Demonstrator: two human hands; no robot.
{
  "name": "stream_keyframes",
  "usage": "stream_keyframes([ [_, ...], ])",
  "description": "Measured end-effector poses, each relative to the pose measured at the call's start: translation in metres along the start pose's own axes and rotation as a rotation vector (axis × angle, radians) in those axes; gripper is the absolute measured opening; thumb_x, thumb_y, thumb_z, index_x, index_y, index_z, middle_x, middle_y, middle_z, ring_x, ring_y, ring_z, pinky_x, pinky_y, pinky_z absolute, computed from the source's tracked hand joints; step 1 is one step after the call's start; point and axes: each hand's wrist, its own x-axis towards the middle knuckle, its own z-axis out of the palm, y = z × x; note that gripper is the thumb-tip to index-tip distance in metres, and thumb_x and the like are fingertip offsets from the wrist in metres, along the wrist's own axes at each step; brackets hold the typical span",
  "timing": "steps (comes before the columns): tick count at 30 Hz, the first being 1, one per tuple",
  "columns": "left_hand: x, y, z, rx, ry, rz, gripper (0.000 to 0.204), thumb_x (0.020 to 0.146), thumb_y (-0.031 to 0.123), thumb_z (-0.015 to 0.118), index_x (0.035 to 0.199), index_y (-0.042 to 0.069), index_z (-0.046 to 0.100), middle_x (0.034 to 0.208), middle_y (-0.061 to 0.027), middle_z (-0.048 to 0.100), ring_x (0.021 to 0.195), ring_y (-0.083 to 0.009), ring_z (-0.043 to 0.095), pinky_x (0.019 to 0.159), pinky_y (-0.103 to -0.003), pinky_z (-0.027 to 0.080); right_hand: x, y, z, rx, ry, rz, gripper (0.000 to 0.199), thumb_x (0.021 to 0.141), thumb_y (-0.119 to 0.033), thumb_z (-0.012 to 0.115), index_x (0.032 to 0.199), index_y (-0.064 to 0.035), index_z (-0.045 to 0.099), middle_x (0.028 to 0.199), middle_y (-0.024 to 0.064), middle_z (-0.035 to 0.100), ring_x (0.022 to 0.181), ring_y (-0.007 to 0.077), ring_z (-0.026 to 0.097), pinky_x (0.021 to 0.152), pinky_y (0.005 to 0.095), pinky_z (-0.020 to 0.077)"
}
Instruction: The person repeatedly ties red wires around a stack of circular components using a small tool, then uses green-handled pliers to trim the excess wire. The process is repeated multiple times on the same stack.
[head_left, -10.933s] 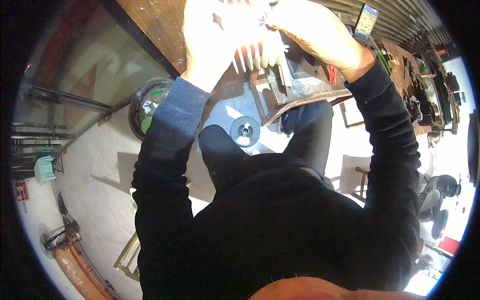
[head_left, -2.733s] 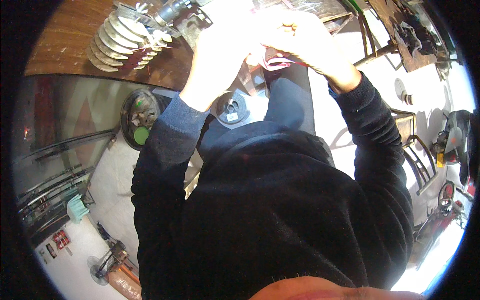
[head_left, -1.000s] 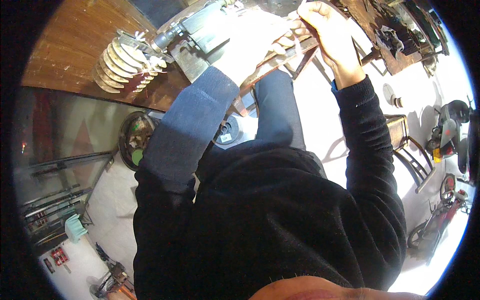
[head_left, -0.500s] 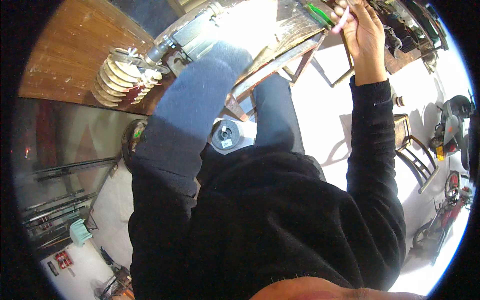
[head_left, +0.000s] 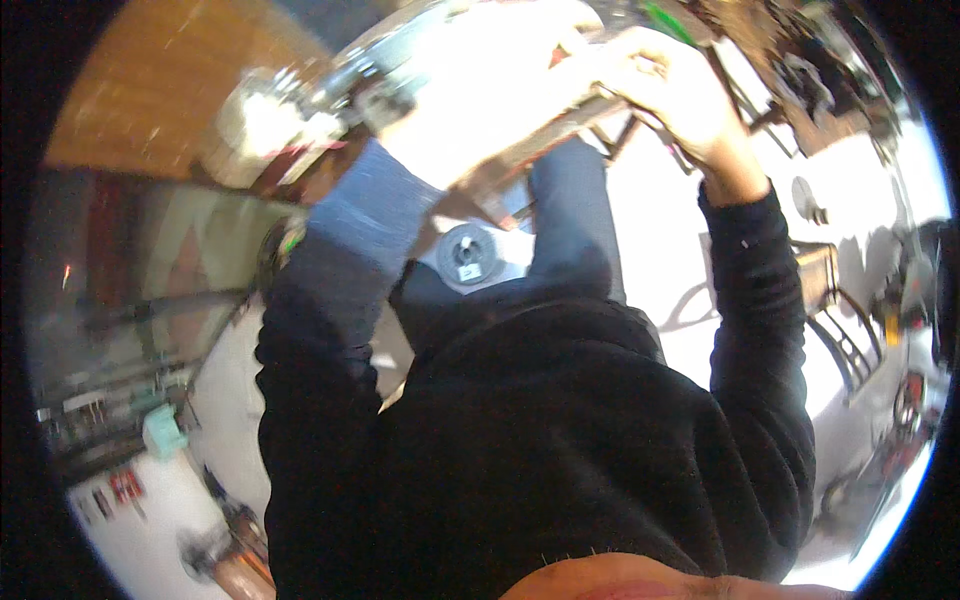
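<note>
My left hand [head_left: 535, 75] reaches over the workbench and is almost lost in glare, so its fingers and anything in them cannot be made out. Close beside it, my right hand [head_left: 680, 88] has its fingers curled together at the bench edge [head_left: 545, 140]. Whatever lies between those fingers is washed out by the light. A green-handled tool [head_left: 668, 22] rests just beyond the right hand. Left of my left forearm stands a shaft-like mechanism [head_left: 355, 78] with a stack of pale ribbed discs [head_left: 255, 130], both blurred.
A dark spool [head_left: 468, 255] sits on a white surface under the bench, by my legs. A chair [head_left: 835, 310] stands to the right, with a motorbike [head_left: 895, 430] behind it. A brown wooden board [head_left: 150, 90] spans the upper left. Dark clutter [head_left: 800, 75] lies at the far right of the bench.
My right hand has come left and down from the green-handled tool, and both hands are now close together. The pink thing seen in the right fingers no longer shows. The view has shifted and blurred.
</note>
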Motion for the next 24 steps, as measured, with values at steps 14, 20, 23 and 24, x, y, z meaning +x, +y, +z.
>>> stream_keyframes([
  [14, -0.129, 0.034, -0.098, -0.601, 0.048, -0.720, 0.023, 0.099, 0.024, 0.067, 0.096, 0.003, 0.073, 0.073, -0.0062, 0.070, 0.067, -0.0123, 0.064, 0.062, -0.028, 0.049, 0.018, -0.099, 0.122, 0.121, -0.375, 0.119, 0.022, 0.092, 0.001, 0.074, 0.109, -0.0057, 0.061, 0.089, -0.0033, 0.065, 0.085, 0.0029, 0.063, 0.073, 0.0166, 0.0491],
  [20, -0.180, 0.023, -0.124, -0.626, 0.145, -0.803, 0.021, 0.100, 0.023, 0.067, 0.099, 0.004, 0.075, 0.071, -0.0029, 0.070, 0.060, -0.0066, 0.060, 0.056, -0.024, 0.046, 0.033, -0.128, 0.156, -0.243, -0.387, -0.126, 0.005, 0.092, -0.008, 0.073, 0.094, -0.0040, 0.071, 0.075, 0.0017, 0.066, 0.065, 0.0057, 0.058, 0.059, 0.0234, 0.0465],
  [23, -0.200, 0.013, -0.128, -0.570, 0.275, -0.795, 0.017, 0.100, 0.019, 0.067, 0.099, 0.003, 0.072, 0.070, -0.0008, 0.070, 0.059, -0.0046, 0.059, 0.053, -0.021, 0.044, 0.041, -0.135, 0.170, -0.216, -0.385, -0.189, 0.010, 0.092, -0.012, 0.073, 0.093, -0.0023, 0.071, 0.077, 0.0018, 0.063, 0.068, 0.0075, 0.053, 0.061, 0.0236, 0.0430],
  [24, -0.206, 0.010, -0.127, -0.538, 0.349, -0.789, 0.016, 0.100, 0.018, 0.067, 0.098, 0.003, 0.072, 0.070, -0.0004, 0.070, 0.059, -0.0044, 0.059, 0.053, -0.021, 0.044, 0.043, -0.137, 0.174, -0.218, -0.391, -0.206, 0.011, 0.091, -0.012, 0.073, 0.094, -0.0016, 0.070, 0.078, 0.0009, 0.061, 0.070, 0.0081, 0.053, 0.062, 0.0233, 0.0425],
])
